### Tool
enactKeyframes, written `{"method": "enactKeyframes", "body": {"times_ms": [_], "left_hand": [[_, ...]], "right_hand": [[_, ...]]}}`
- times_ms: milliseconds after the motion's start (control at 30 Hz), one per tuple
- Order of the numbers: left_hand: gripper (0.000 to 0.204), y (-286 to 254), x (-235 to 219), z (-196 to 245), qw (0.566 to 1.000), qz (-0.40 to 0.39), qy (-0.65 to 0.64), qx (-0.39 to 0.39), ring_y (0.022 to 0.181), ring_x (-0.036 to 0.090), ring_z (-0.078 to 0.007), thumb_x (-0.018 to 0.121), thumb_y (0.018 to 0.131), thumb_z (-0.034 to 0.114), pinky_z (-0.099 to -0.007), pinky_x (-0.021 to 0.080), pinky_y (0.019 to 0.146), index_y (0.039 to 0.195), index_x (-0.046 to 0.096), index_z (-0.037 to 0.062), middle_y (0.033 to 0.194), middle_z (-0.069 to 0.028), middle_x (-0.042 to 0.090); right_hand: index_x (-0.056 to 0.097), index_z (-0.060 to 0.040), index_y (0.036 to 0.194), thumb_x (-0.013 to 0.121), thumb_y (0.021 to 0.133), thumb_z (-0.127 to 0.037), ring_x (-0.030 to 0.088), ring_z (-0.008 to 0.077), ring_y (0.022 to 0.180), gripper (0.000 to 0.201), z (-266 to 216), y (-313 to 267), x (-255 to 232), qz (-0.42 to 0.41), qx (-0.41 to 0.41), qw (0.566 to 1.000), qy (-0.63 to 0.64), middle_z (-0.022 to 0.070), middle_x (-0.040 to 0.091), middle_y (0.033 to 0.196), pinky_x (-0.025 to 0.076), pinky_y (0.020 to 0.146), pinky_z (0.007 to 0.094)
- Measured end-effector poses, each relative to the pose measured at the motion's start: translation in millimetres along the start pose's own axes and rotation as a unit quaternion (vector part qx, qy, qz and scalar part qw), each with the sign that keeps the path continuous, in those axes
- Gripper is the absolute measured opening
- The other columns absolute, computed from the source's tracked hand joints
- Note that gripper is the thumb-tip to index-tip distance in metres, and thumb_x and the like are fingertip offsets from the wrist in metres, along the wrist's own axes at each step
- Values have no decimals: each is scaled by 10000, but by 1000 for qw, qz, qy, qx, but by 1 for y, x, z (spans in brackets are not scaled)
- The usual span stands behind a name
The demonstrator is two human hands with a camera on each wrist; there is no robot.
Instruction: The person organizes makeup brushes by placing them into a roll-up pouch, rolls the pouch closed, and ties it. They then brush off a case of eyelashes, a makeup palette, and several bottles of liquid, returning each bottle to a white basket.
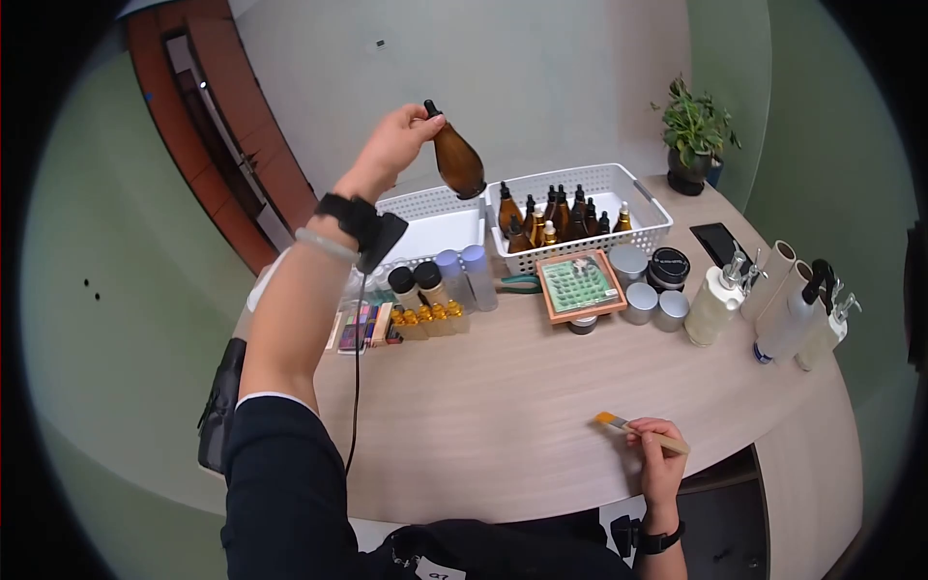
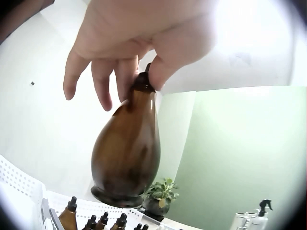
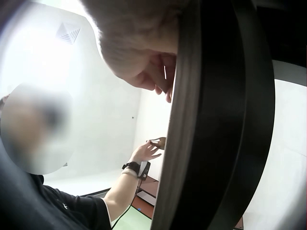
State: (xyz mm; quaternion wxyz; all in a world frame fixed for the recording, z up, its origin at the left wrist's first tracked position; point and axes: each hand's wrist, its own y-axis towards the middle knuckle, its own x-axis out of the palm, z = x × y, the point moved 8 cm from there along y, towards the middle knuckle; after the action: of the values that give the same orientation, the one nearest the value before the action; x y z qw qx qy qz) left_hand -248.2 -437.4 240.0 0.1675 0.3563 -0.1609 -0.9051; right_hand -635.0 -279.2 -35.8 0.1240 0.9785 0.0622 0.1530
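My left hand (image 1: 394, 143) pinches a brown glass dropper bottle (image 1: 458, 162) by its black top, high over the white baskets. In the left wrist view the bottle (image 2: 127, 151) hangs slightly tilted, its thumb-side neck gripped and the other fingers spread. Several smaller brown dropper bottles (image 1: 578, 220) stand in the right white basket (image 1: 646, 232). Low over the near right part of the table, my right hand (image 1: 663, 466) holds a flat brush (image 1: 617, 422) with orange bristles and a wooden handle. The right wrist view shows this hand (image 3: 144, 57) at the table edge, the brush mostly hidden.
The left white basket (image 1: 445, 237) stands beside the right one. In front are small gold-topped bottles (image 1: 430, 319), lilac bottles (image 1: 478, 278), a framed box (image 1: 582, 287) and grey tins (image 1: 640, 303). Pump bottles (image 1: 713, 307) and a spray bottle (image 1: 785, 327) line the right. A cable (image 1: 356, 387) trails from my left wrist.
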Motion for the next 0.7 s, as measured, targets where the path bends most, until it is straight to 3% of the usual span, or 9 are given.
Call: {"method": "enactKeyframes", "body": {"times_ms": [67,167,333,467,533,567,600,667,700], "left_hand": [[220,-38,-2,10,991,-43,-122,37,1009,498,-145,461,886,281,-341,382,825,967,505,81,1007,-32,571],[209,-105,0,14,958,-56,-263,99,943,526,-151,416,907,205,-316,409,855,1007,472,31,971,-66,569],[184,-209,30,-23,909,-114,-400,25,900,526,-139,454,880,120,-285,397,856,1028,464,10,947,-78,561],[233,-257,33,-32,946,-127,-298,32,848,528,-119,539,826,60,-263,428,771,1040,466,8,914,-60,559],[212,-273,38,-39,949,-178,-257,-21,823,509,-97,561,810,55,-271,440,696,1004,490,6,871,-43,550],[211,-276,31,-35,972,-144,-184,37,734,547,-195,624,758,101,-298,421,694,937,529,41,793,-83,533],[211,-279,28,-38,971,-146,-187,35,734,547,-195,624,758,101,-298,421,694,937,529,41,793,-83,533],[227,-287,18,-23,973,-118,-68,186,747,526,-183,613,733,44,-300,427,654,944,530,33,825,-70,541],[262,-290,13,-22,969,-87,-59,224,739,516,-256,632,694,53,-333,413,698,938,537,43,829,-90,540]], "right_hand": [[536,33,888,491,840,-34,564,147,762,94,0,0,3,-4,-13,1000,0,128,584,914,460,708,256],[489,14,962,481,860,-69,556,158,764,131,4,-2,4,-2,3,999,33,154,576,926,455,721,266],[424,-24,975,459,879,-127,548,197,755,145,-3,2,33,-65,51,996,45,197,564,939,450,721,312],[389,-33,994,421,892,-150,552,207,757,159,-58,16,103,-191,-15,981,13,217,564,913,456,705,316],[381,-27,991,401,893,-157,557,213,763,163,-86,20,148,-247,-52,968,-1,221,563,906,464,683,317],[381,-20,983,404,887,-141,559,209,773,157,-98,20,172,-278,-71,958,-8,217,565,899,467,675,310],[380,-12,976,408,880,-126,561,205,782,151,-108,18,195,-309,-90,947,-15,213,567,891,470,667,303],[380,-8,974,411,871,-103,563,197,790,144,-112,17,232,-349,-95,932,-22,205,570,881,470,668,294],[380,-4,972,414,861,-79,564,189,797,139,-113,13,251,-390,-106,914,-25,198,572,870,470,668,285]]}}
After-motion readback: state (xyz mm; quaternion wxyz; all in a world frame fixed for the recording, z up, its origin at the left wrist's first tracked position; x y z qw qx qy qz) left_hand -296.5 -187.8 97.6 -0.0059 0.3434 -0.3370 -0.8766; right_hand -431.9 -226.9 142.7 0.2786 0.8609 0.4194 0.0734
